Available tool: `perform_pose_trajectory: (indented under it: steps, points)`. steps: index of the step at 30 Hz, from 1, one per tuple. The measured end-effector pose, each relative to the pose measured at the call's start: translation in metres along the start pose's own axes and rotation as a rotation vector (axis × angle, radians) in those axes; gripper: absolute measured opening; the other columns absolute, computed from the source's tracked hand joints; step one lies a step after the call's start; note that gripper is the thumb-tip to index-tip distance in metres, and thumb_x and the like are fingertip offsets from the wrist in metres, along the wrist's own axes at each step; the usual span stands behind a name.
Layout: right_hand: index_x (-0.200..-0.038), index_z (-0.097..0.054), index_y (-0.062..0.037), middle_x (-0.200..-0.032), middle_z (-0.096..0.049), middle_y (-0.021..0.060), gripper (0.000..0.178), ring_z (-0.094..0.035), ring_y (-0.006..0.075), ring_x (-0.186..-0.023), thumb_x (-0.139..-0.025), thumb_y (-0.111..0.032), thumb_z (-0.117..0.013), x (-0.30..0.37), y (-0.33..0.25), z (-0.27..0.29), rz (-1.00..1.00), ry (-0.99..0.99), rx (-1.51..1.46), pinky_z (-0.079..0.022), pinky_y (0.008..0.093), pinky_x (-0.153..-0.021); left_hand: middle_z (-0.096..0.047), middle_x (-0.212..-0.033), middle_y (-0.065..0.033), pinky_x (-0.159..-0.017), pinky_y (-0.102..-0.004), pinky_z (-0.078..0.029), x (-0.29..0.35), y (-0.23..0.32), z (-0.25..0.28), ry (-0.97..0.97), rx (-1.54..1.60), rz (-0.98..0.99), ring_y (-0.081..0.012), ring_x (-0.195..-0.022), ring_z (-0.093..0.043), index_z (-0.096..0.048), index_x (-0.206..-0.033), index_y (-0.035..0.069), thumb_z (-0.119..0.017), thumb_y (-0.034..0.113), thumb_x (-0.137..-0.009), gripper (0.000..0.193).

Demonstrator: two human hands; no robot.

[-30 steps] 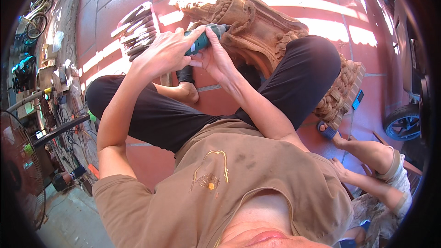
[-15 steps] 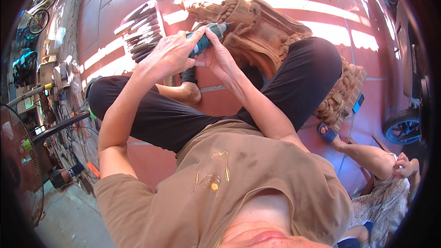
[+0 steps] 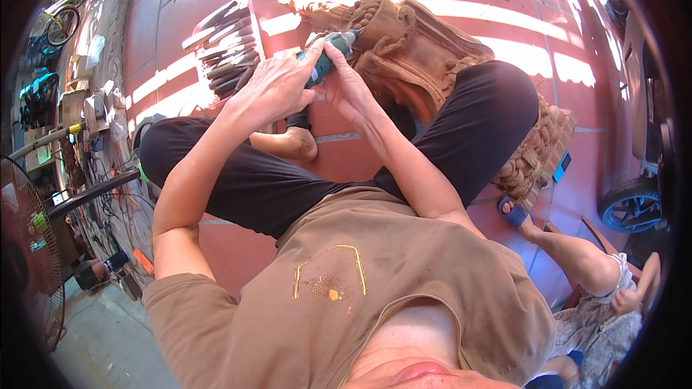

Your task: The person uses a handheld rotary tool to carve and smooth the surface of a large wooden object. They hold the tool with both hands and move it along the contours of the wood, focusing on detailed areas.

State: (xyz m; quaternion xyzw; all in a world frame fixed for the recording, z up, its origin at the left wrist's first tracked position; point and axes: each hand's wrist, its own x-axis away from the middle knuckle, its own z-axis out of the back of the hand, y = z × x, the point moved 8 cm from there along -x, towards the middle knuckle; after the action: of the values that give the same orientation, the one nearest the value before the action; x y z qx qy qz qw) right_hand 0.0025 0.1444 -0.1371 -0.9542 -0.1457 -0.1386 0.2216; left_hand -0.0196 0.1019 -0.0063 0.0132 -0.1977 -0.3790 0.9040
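Both my hands are wrapped round a green rotary tool (image 3: pixel 340 45) in front of me. My left hand (image 3: pixel 277 83) grips its body from the left and above. From the right, my right hand (image 3: pixel 344 86) closes on it nearer the tip. The tool's dark tip points up and right, against or just beside a carved brown wooden piece (image 3: pixel 404 47) with scrolls and beading. I cannot tell whether it touches the wood. The lower part of that piece passes behind my right knee, and more carved wood (image 3: pixel 537 151) shows beyond the knee.
Left of my hands lies a light tray (image 3: pixel 254 18) holding several dark carving tools (image 3: pixel 227 50). A fan (image 3: pixel 32 245) stands at the far left. Another person's sandalled foot (image 3: pixel 515 212) is at the lower right, near a blue phone-like object (image 3: pixel 562 167) and a wheel (image 3: pixel 631 204).
The view has shifted slightly. My hands keep their hold on the rotary tool, with its tip still by the carving. At the right, the other person's hand has moved a little downward.
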Motion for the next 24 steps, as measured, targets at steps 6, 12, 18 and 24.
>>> perform_pose_trajectory:
  steps: [6, 12, 18, 24]
  points:
    - [-0.119, -0.052, -0.0129, -0.105, -0.062, 0.0009, 0.046, -0.063, 0.011, -0.087, -0.09, -0.048, -0.057, -0.0035, 0.0006, 0.0021, -0.004, 0.02, -0.008, -0.055, 0.0305, -0.072, -0.057, -0.096, -0.0265, -0.078, -0.0452, -0.046, -0.0056, -0.009, -0.0098, -0.026, -0.018, 0.021, -0.041, -0.088, -0.059, -0.029, -0.144, 0.008, -0.07, 0.039, -0.078, 0.084]
    - [-0.118, -0.052, -0.0138, -0.103, -0.062, 0.0, 0.045, -0.063, 0.0101, -0.087, -0.089, -0.049, -0.058, -0.0029, -0.0015, -0.0013, -0.005, -0.01, -0.022, -0.055, 0.0303, -0.072, -0.058, -0.092, -0.0269, -0.076, -0.0456, -0.046, -0.0069, -0.0043, -0.0034, -0.045, -0.025, 0.013, -0.041, -0.085, -0.06, -0.029, -0.144, 0.006, -0.069, 0.037, -0.078, 0.083]
    - [-0.118, -0.052, -0.0143, -0.103, -0.062, -0.0004, 0.043, -0.063, 0.01, -0.088, -0.091, -0.048, -0.055, -0.0057, -0.0012, 0.0, -0.004, -0.023, -0.017, -0.055, 0.0308, -0.071, -0.058, -0.09, -0.0269, -0.074, -0.0453, -0.046, -0.009, -0.0046, -0.0041, -0.05, -0.041, 0.014, -0.0409, -0.082, -0.06, -0.029, -0.143, 0.005, -0.069, 0.033, -0.079, 0.081]
    - [-0.121, -0.049, -0.0146, -0.106, -0.062, 0.0006, 0.043, -0.063, 0.0109, -0.09, -0.093, -0.047, -0.052, -0.0076, -0.0011, -0.001, 0.008, -0.058, -0.038, -0.056, 0.0318, -0.071, -0.057, -0.087, -0.0276, -0.07, -0.0453, -0.048, -0.0104, -0.0029, -0.0036, -0.008, -0.073, -0.016, -0.0412, -0.078, -0.061, -0.029, -0.142, 0.004, -0.067, 0.019, -0.076, 0.078]
